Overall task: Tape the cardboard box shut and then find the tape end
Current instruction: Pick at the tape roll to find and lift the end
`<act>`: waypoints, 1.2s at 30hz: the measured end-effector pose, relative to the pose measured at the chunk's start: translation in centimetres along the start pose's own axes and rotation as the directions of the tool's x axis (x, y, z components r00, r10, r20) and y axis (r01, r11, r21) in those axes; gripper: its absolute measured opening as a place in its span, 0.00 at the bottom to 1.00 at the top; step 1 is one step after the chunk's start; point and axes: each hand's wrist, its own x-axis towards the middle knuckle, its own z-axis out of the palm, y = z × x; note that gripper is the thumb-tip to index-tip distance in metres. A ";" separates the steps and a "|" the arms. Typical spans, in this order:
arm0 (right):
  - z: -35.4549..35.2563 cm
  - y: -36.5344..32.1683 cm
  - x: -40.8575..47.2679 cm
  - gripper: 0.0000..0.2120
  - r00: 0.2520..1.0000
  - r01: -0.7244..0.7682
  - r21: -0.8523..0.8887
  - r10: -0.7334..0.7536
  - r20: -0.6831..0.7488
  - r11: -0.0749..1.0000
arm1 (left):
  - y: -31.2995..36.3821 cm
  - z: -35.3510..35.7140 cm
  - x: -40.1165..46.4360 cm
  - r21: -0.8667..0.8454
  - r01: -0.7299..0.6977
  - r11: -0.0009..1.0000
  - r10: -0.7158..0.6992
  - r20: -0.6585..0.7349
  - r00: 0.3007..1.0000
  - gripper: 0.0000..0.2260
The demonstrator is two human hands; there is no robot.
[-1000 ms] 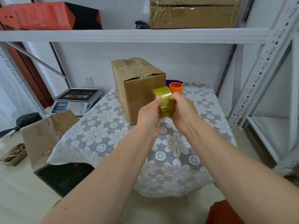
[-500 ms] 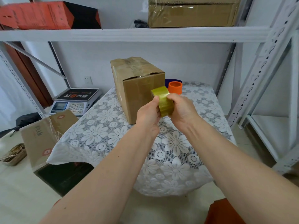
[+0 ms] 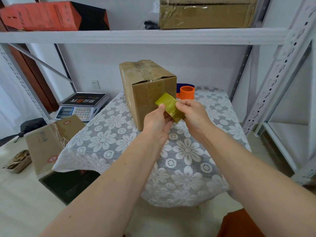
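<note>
A brown cardboard box [image 3: 147, 89] stands upright on the lace-covered table [image 3: 106, 139], its top flaps down with clear tape across them. In front of the box I hold a yellowish roll of tape [image 3: 168, 104] in both hands. My left hand [image 3: 159, 124] grips the roll's near left side, thumb on its outer face. My right hand [image 3: 192, 113] holds the right side, with fingertips pressed on the roll's outer surface. No loose tape end is visible.
An orange tape dispenser [image 3: 187, 92] sits behind the box on the right. A weighing scale [image 3: 80, 108] and a tilted cardboard box [image 3: 49, 142] lie left of the table. A white metal shelf [image 3: 136, 35] with boxes spans overhead; shelf posts [image 3: 273, 82] stand at the right.
The roll has tilted and turned a little between my hands, and my right fingertips have shifted onto its outer face. The box has not moved.
</note>
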 end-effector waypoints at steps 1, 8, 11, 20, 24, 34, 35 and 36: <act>-0.1 0.0 0.0 0.07 1.000 0.009 -0.013 -0.009 0.004 1.000 | 0.0 -0.1 0.1 0.014 -0.005 1.000 0.005 0.008 1.000 0.09; -1.0 -0.7 0.0 0.12 1.000 0.024 -0.113 -0.024 -0.002 0.993 | 0.8 -1.0 0.2 0.628 -0.370 0.684 0.531 -0.081 0.844 0.21; -0.9 -0.9 0.0 0.12 1.000 0.008 -0.152 -0.004 0.028 0.988 | 1.4 -1.6 -0.1 0.701 -0.528 0.480 0.452 0.318 0.833 0.17; -1.2 -0.4 0.2 0.14 1.000 -0.021 -0.242 0.025 0.013 0.970 | 2.0 -2.9 0.1 0.790 -0.600 0.126 0.216 0.568 0.794 0.23; -0.9 -0.8 0.0 0.14 0.998 -0.007 -0.185 0.017 0.053 0.983 | 1.2 -3.1 -0.1 0.800 -0.597 0.051 0.301 0.558 0.773 0.18; -1.3 -0.5 -0.1 0.07 0.996 0.065 -0.309 -0.043 0.078 0.949 | 2.0 -2.1 -0.4 0.820 -0.428 0.381 0.033 0.450 0.892 0.18; -1.3 -0.5 -0.1 0.08 0.996 0.065 -0.306 -0.044 0.077 0.950 | 2.1 -2.2 -0.4 0.808 -0.409 0.423 0.002 0.451 0.892 0.14; -1.3 -0.5 -0.2 0.08 0.996 0.070 -0.307 -0.048 0.079 0.949 | 2.3 -2.3 -0.4 0.799 -0.397 0.451 -0.012 0.451 0.893 0.11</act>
